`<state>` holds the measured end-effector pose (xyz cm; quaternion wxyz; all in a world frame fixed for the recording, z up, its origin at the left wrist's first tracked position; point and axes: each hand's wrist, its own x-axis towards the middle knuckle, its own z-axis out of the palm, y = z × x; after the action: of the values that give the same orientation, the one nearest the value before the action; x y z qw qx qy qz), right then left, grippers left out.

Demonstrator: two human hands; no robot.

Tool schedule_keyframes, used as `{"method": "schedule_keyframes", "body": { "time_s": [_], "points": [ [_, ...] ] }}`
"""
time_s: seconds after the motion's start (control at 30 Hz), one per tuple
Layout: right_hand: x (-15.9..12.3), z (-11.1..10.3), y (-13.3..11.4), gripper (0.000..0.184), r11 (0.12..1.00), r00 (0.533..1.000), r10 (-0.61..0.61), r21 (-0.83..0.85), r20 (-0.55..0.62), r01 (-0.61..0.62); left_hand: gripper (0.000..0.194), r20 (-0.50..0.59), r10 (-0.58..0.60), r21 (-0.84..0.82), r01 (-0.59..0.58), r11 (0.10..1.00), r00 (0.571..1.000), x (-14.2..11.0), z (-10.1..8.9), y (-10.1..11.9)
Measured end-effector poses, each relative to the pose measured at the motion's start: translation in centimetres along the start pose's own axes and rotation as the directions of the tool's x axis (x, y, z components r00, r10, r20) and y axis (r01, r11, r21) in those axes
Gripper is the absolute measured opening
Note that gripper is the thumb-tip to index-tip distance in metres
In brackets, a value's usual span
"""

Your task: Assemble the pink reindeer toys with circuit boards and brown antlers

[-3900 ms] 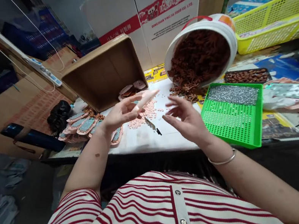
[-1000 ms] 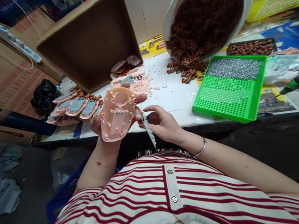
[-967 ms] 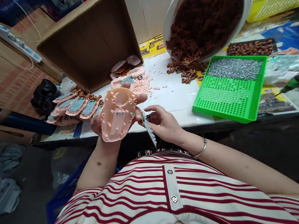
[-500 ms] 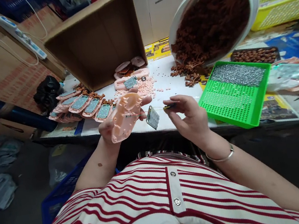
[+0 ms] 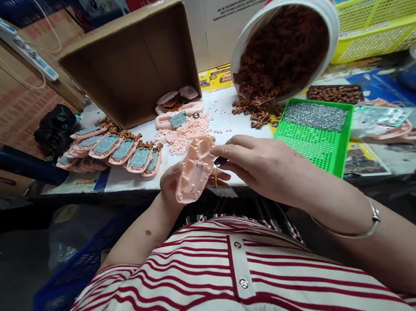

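My left hand point(image 5: 172, 183) is closed around a pink plastic shell point(image 5: 191, 177), its hollow inner side with small posts facing me. Between the fingertips of my right hand point(image 5: 260, 167) is a small black disc-like part point(image 5: 220, 161), held at the shell's right edge. A yellow wire point(image 5: 216, 176) runs down from there. Under the shell a grey circuit board point(image 5: 224, 191) hangs, partly hidden and blurred. To the left on the table lie several pink shells with grey boards point(image 5: 123, 150) in them. Small pink pieces point(image 5: 187, 131) are scattered beyond my hands.
An open cardboard box point(image 5: 132, 67) stands at the back. Right of it a white bucket point(image 5: 331, 21) lies tipped, spilling brown plastic parts point(image 5: 255, 101). A green tray point(image 5: 338, 162) holds screws. A yellow basket point(image 5: 379, 10) and a dark blue flask point(image 5: 2, 157) flank the table.
My right hand has moved left, bringing the black part to the shell. The circuit board, earlier hanging between my hands, is now lower and mostly hidden. The view has shifted slightly right.
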<state>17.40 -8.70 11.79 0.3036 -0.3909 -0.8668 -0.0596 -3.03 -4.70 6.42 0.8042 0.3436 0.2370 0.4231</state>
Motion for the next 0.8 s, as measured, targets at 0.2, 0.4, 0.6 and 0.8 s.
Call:
{"method": "schedule_keyframes", "body": {
  "time_s": [0.2, 0.4, 0.6, 0.8],
  "points": [
    [-0.1, 2.3, 0.6, 0.027, 0.993, 0.992, 0.112, 0.042, 0.055, -0.114, 0.05, -0.051, 0.097, -0.075, -0.101, 0.992, 0.994, 0.3, -0.5, -2.4],
    [-0.9, 5.3, 1.1, 0.012, 0.951, 0.972, 0.215, 0.245, -0.092, -0.187, 0.044, -0.118, 0.002, -0.174, -0.023, 0.984, 0.993, 0.4, -0.2, -2.6],
    [-1.3, 6.3, 1.4, 0.019, 0.948, 0.978, 0.187, 0.277, -0.094, -0.155, 0.043, -0.087, -0.027, -0.242, 0.005, 0.97, 0.996, 0.7, -0.4, -2.8],
    [-1.7, 7.1, 2.1, 0.029, 0.902, 0.98, 0.184, 0.41, -0.077, -0.137, 0.038, -0.048, -0.067, -0.29, 0.051, 0.956, 0.997, 0.9, -0.5, -3.0]
  ]
}}
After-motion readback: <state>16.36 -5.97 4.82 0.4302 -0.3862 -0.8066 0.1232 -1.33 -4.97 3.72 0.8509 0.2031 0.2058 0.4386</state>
